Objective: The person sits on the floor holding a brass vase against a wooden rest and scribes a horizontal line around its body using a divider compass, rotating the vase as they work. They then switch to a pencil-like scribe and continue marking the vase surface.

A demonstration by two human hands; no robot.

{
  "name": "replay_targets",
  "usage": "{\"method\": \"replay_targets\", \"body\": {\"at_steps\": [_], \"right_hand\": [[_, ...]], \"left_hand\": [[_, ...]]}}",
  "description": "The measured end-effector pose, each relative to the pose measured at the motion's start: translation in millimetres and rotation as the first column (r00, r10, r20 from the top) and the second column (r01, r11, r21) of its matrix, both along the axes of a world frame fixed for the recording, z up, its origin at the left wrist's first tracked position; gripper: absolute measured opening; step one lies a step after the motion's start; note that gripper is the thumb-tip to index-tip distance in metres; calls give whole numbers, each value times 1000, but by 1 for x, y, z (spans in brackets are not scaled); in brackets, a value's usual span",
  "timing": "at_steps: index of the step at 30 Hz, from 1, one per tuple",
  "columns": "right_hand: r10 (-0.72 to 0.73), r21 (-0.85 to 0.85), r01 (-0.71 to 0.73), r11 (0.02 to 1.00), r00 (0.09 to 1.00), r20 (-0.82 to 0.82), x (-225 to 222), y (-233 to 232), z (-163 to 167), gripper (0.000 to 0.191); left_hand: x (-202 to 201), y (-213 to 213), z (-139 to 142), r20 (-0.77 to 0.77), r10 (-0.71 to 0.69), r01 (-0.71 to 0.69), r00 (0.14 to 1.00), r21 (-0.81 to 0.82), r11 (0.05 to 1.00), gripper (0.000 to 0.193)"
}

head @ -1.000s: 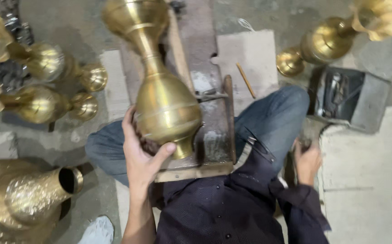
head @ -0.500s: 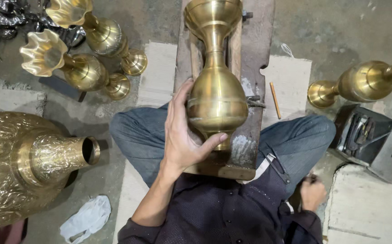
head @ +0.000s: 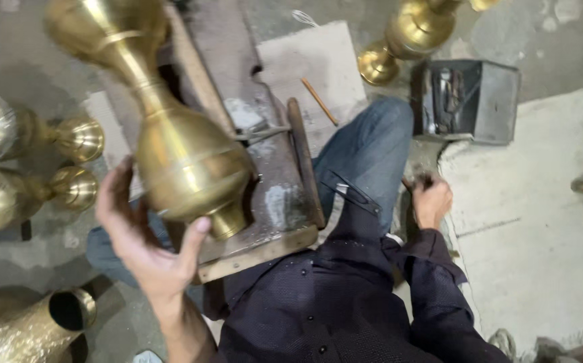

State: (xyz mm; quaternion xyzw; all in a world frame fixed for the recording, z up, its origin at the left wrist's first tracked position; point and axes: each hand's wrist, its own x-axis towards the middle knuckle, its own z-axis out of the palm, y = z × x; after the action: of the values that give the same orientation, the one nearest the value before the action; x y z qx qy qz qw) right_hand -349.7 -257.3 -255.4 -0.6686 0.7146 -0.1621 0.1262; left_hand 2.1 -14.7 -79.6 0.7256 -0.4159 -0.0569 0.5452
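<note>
Head view, looking down at you seated on the floor in blue jeans and a dark shirt. Your left hand [head: 145,238] grasps a large brass vase [head: 170,144] by its rounded belly, thumb hooked near the narrow foot, fingers spread behind it. The vase is tilted, its flared neck pointing up and to the left, and it hangs over a worn wooden board [head: 264,181] that lies across your lap. Your right hand [head: 431,200] is down beside your right knee, fingers curled; whether it holds anything I cannot tell. Near it sits a grey metal box [head: 489,101] of tools. A thin stick [head: 319,101] lies on a pale mat. More brass vases lie at the left [head: 9,161] and top right [head: 412,33].
</note>
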Motion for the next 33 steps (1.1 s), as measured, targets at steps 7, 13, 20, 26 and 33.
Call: {"method": "replay_targets", "body": {"at_steps": [7, 13, 20, 26, 33], "right_hand": [[76, -89, -44, 995, 912, 402, -18, -27, 10, 13], [47, 406, -59, 912, 998, 39, -42, 7, -2, 12], [307, 31, -340, 940, 881, 361, -11, 61, 19, 30], [624, 87, -621, 779, 781, -11, 44, 72, 51, 45], [607, 206, -645, 736, 763, 222, 41, 60, 38, 35]], "left_hand": [[-8, 0, 9, -98, -57, 48, 994, -90, 995, 91], [-9, 1, 9, -163, -66, 54, 984, -79, 995, 90], [-2, -8, 8, -35, -57, 54, 998, -68, 996, 87], [-8, -7, 12, -140, 19, -29, 990, -72, 997, 93], [6, -8, 11, 104, 52, -56, 993, 28, 998, 100]]}}
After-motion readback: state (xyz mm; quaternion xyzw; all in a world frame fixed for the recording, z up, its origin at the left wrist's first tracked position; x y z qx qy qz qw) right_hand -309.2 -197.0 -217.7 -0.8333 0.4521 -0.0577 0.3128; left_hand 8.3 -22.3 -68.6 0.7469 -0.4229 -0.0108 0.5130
